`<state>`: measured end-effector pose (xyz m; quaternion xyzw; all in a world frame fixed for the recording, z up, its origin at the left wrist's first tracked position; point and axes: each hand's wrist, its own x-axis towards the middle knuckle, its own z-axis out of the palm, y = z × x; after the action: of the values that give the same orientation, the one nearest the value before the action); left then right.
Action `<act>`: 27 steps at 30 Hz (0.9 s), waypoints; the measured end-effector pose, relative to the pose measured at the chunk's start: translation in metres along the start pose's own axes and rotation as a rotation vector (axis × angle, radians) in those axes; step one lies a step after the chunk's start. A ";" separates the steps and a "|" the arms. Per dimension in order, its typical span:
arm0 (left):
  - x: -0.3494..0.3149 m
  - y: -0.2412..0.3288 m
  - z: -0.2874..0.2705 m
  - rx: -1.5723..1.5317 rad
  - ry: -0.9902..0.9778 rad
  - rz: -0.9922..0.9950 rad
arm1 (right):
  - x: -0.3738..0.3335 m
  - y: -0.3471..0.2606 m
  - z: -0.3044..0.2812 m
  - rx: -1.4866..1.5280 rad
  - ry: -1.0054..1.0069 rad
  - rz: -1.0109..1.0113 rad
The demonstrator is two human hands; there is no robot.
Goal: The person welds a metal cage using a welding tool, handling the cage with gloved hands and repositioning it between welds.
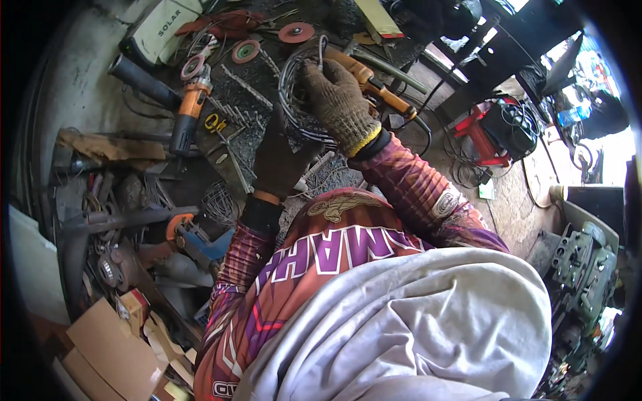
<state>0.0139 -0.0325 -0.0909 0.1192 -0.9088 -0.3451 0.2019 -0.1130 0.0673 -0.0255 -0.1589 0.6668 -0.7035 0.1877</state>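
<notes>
A loose coil of grey wire (286, 93) is raised over the cluttered work surface. My right hand (338, 100), in a brown knit glove with a yellow cuff, has its fingers closed around the coil's upper part. At the coil's lower left is my left hand (277, 157) in a dark glove, fingers stretched forward and thumb apart. It lies against or very near the wire; the dark glove hides the exact contact. Just beyond my right hand lies an orange power tool (364, 73) with a cord. An orange and black angle grinder (190, 110) rests to the left.
Grinding discs (295, 32) and ribbed metal rods (247, 87) lie on the work surface. A dark tube (144, 80) sits at the left. On the right stands a red and black machine (498, 130) among cables. Cardboard (117, 347) is at lower left, a metal engine-like part (585, 260) at right.
</notes>
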 end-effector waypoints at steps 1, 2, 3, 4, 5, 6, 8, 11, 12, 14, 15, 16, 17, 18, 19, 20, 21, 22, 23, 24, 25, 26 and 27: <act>-0.002 0.004 0.000 -0.043 0.012 -0.014 | 0.001 0.003 0.002 0.020 -0.014 0.006; -0.003 0.004 0.001 -0.010 0.044 0.001 | 0.005 0.008 0.003 0.037 -0.025 0.006; -0.006 0.003 0.005 0.023 0.078 0.016 | 0.008 0.012 0.002 0.054 -0.037 0.005; -0.008 0.003 0.007 0.055 0.113 0.029 | 0.009 0.015 -0.001 -0.010 -0.056 -0.002; -0.008 0.008 0.006 0.051 0.138 0.051 | 0.010 0.016 -0.003 -0.066 -0.057 -0.031; -0.006 0.014 0.005 0.047 0.163 0.072 | 0.008 0.016 -0.006 -0.124 -0.057 -0.060; 0.001 0.025 0.006 0.077 0.205 0.125 | -0.005 -0.004 -0.011 -0.248 -0.095 -0.019; 0.012 0.039 0.010 0.133 0.214 0.177 | -0.016 -0.012 -0.025 -0.386 -0.161 -0.157; 0.017 0.043 0.011 0.111 0.198 0.172 | -0.016 -0.004 -0.028 -0.334 -0.118 -0.313; 0.022 0.047 0.017 0.115 0.187 0.168 | -0.020 -0.007 -0.046 -0.273 -0.105 -0.248; 0.019 0.047 0.017 0.146 0.189 0.167 | -0.018 -0.007 -0.059 -0.238 -0.102 -0.213; 0.018 0.046 0.018 0.178 0.192 0.166 | -0.013 0.000 -0.075 -0.080 -0.148 -0.134; 0.017 0.044 0.018 0.183 0.188 0.156 | -0.007 -0.002 -0.090 -0.028 -0.151 -0.121; 0.016 0.040 0.020 0.182 0.184 0.146 | -0.001 -0.007 -0.107 0.018 -0.152 -0.104; 0.016 0.037 0.022 0.180 0.181 0.134 | 0.008 -0.008 -0.123 0.063 -0.153 -0.086; 0.015 0.040 0.020 0.175 0.157 0.098 | 0.026 -0.002 -0.142 0.025 -0.137 -0.136; 0.015 0.042 0.020 0.160 0.160 0.075 | 0.045 0.004 -0.159 -0.050 -0.095 -0.136; 0.015 0.045 0.019 0.146 0.163 0.051 | 0.063 0.010 -0.175 -0.127 -0.057 -0.134; 0.018 0.051 0.019 0.136 0.177 0.022 | 0.081 0.015 -0.187 -0.203 -0.030 -0.139; 0.030 0.073 0.019 0.119 0.187 -0.048 | 0.102 0.017 -0.199 -0.338 -0.012 -0.137; 0.033 0.073 0.024 0.053 0.194 -0.045 | 0.121 0.019 -0.209 -0.472 0.004 -0.138; 0.029 0.069 0.026 -0.001 0.212 -0.048 | 0.138 0.020 -0.211 -0.598 0.005 -0.146; 0.024 0.062 0.026 -0.045 0.235 -0.050 | 0.154 0.015 -0.211 -0.631 0.017 -0.196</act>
<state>-0.0240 0.0196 -0.0594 0.1769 -0.8676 -0.3539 0.3012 -0.3476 0.1782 -0.0568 -0.2668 0.8350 -0.4781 0.0551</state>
